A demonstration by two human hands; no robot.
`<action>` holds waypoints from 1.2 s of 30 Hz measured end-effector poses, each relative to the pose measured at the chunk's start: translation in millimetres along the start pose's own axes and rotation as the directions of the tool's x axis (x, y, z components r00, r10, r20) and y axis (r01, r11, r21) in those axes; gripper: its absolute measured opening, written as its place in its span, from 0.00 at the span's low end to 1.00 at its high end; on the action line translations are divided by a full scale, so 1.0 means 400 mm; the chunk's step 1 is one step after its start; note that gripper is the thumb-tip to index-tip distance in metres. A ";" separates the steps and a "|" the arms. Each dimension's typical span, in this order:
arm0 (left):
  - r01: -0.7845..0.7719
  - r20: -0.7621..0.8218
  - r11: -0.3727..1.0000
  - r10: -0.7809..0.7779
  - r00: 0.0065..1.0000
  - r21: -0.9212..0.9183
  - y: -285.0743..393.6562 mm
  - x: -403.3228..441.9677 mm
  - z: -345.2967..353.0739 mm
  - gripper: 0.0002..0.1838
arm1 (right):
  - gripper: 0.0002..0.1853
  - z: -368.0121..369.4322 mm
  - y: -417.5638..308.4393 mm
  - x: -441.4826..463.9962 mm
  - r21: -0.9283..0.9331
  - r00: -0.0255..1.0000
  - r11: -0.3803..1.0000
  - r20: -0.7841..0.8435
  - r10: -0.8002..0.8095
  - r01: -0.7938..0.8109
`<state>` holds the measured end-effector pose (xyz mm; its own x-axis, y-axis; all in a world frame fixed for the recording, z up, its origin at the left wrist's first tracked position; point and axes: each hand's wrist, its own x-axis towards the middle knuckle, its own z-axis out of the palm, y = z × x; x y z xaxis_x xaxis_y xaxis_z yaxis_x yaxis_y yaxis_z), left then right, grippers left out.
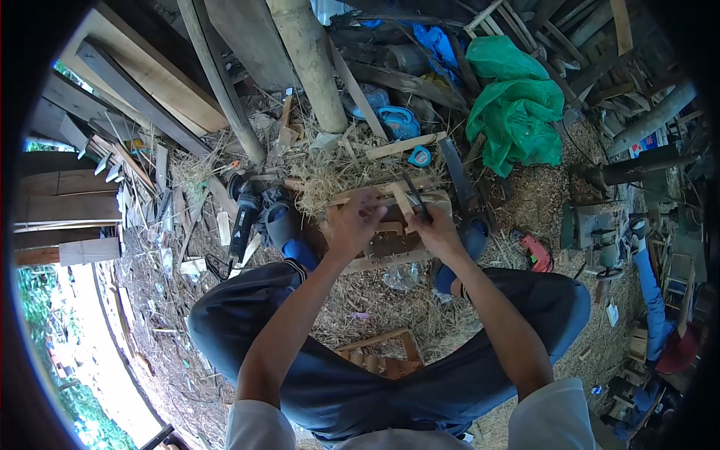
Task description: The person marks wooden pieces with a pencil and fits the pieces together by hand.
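Between my feet stands a low wooden block or bench (390, 259) with small wood pieces on it. My left hand (356, 221) is above its left part, fingers spread and bent, with nothing clearly held. My right hand (435, 227) is closed round a dark slim tool (414, 193), which points up and away from me. Beside the tool, a short light wood strip (402, 199) slants between my hands; whether my right fingers touch it is hard to tell.
An angle grinder (241, 221) lies left of my left foot, a red power tool (534, 252) to the right. Beyond the bench are a blue tape measure (420, 156), a bamboo post (309, 67) and a green plastic bag (517, 112). A co-worker's leg (651, 292) shows far right.
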<state>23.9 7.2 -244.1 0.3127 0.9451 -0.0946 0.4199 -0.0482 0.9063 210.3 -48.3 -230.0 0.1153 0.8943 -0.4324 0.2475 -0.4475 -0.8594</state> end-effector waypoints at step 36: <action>-0.065 0.074 0.840 0.124 0.990 -0.539 0.519 -0.089 -0.310 0.12 | 0.27 -0.067 -0.536 -0.266 0.083 0.820 0.823 -0.191 -0.540 0.562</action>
<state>-5.7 3.4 -1.7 0.4246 0.9053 -0.0121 -0.1269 0.0727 0.9893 170.5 -47.3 7.8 0.1449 0.9761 0.1619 0.1889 0.1334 -0.9729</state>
